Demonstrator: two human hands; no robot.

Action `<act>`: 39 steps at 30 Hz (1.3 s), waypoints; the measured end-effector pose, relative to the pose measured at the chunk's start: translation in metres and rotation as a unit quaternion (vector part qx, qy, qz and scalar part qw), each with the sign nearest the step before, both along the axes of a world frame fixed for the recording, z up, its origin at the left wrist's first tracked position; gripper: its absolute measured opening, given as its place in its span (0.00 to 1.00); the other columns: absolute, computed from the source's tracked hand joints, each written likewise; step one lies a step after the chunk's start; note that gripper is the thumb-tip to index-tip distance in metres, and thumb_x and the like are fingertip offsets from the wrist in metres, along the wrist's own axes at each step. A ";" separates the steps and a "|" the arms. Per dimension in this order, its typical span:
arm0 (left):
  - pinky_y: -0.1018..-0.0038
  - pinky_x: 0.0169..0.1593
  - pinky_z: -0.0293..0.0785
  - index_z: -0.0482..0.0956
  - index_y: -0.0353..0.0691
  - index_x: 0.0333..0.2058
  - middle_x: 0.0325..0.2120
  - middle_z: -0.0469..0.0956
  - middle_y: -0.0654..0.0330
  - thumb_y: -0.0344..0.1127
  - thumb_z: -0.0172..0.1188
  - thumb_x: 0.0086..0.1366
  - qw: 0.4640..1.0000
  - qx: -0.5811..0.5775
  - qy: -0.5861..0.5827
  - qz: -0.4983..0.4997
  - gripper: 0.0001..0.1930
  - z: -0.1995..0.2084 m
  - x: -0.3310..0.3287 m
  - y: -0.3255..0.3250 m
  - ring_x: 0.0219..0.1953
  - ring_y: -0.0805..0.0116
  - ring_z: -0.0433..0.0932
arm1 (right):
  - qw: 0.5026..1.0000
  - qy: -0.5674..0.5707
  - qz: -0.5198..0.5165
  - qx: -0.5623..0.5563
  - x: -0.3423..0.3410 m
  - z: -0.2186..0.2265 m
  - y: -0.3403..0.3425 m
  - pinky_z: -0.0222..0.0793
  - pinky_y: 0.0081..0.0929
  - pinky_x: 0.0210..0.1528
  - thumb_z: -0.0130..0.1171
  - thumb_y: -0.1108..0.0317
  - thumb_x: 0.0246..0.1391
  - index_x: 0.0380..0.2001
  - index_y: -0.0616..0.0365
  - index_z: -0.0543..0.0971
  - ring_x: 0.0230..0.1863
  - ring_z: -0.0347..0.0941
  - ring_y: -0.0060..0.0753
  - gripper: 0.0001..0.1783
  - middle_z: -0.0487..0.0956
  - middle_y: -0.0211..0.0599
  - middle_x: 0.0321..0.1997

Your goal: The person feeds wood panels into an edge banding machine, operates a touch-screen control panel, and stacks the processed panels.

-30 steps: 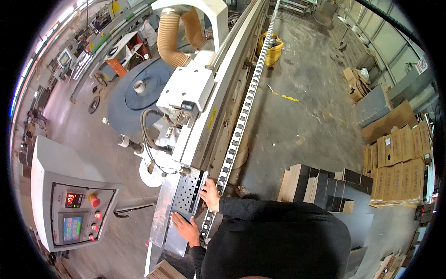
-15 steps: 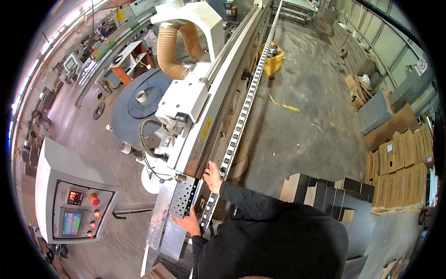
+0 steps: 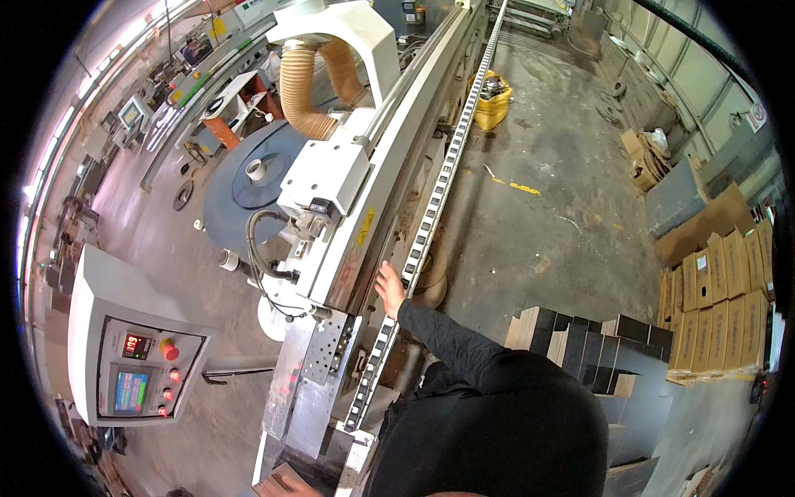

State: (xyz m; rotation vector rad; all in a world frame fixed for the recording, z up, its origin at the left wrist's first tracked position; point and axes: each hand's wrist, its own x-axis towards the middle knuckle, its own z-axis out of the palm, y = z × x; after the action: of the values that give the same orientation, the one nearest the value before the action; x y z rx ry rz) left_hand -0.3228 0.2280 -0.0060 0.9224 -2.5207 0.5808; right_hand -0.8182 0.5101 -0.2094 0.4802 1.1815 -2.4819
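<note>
My right hand (image 3: 390, 290) is stretched forward with its fingers apart, between the white machine beam (image 3: 368, 219) and the long rail of black rollers (image 3: 433, 207). Nothing shows in its grip. At the lower edge my left hand (image 3: 291, 488) is at a stack of thin brown boards (image 3: 273, 483). Most of it is cut off, so its fingers are hard to read. Between the hands lie a perforated metal plate (image 3: 324, 348) and a bare, shiny metal table (image 3: 310, 422).
A control panel (image 3: 137, 364) with lit display and red buttons stands at left. Behind the machine head (image 3: 327, 178) is a large reel of dark edging strip (image 3: 228, 199). To the right are stacked dark boards (image 3: 571, 352), cardboard cartons (image 3: 720, 319) and a yellow bag (image 3: 490, 109).
My left hand has left the perforated plate and moved back toward me to the brown boards. The right hand has moved a little forward along the roller rail.
</note>
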 end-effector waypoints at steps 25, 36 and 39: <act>0.49 0.51 0.79 0.84 0.33 0.49 0.41 0.84 0.44 0.74 0.71 0.54 0.942 0.222 -0.021 0.253 0.44 -0.007 0.207 -0.094 0.42 0.42 0.84 | 0.571 0.498 0.356 0.546 0.110 -0.023 0.011 0.50 0.49 0.80 0.66 0.45 0.59 0.59 0.51 0.82 0.61 0.74 0.43 0.30 0.86 0.31 0.46; 0.47 0.55 0.78 0.87 0.36 0.46 0.36 0.87 0.47 0.72 0.79 0.48 0.995 -0.029 0.010 0.093 0.42 0.073 0.139 -0.039 0.45 0.44 0.84 | 0.528 0.522 0.344 0.575 0.108 -0.039 0.004 0.54 0.54 0.77 0.66 0.43 0.60 0.59 0.44 0.83 0.63 0.70 0.56 0.29 0.84 0.43 0.49; 0.52 0.67 0.71 0.76 0.29 0.64 0.58 0.79 0.38 0.52 0.82 0.52 0.983 0.171 0.018 0.068 0.46 0.018 0.157 -0.084 0.60 0.39 0.77 | 0.566 0.473 0.348 0.579 0.113 -0.023 0.002 0.63 0.55 0.67 0.70 0.45 0.56 0.57 0.44 0.84 0.60 0.70 0.55 0.29 0.83 0.46 0.47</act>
State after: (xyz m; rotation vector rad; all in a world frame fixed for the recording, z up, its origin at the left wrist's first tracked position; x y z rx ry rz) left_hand -0.1662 0.1442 0.0124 1.2203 -2.5850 0.1666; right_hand -0.7050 0.5125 -0.2321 -1.0662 2.6016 -0.8060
